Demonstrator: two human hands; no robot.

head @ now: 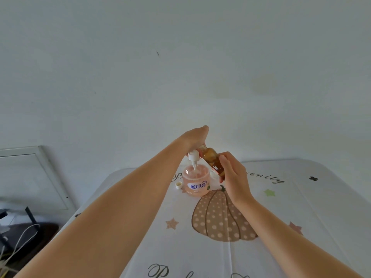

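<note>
In the head view, one pink hand-soap bottle (pixel 197 182), labelled "蓝月亮" in white on blue, stands on the bench (pixel 301 207) just beyond a printed dotted pumpkin (pixel 218 217) and script ending "enity". The left hand (pixel 193 139) has its fingers curled down over the bottle's white pump head (pixel 193 156). The right hand (pixel 233 177) grips one small amber bottle (pixel 211 160), tilted with its top at the pump. One white cap (pixel 178 185) lies just left of the soap bottle.

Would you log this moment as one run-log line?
left hand: grips pump head | right hand: holds amber bottle tilted | soap bottle: on table | cap: beside it
</note>
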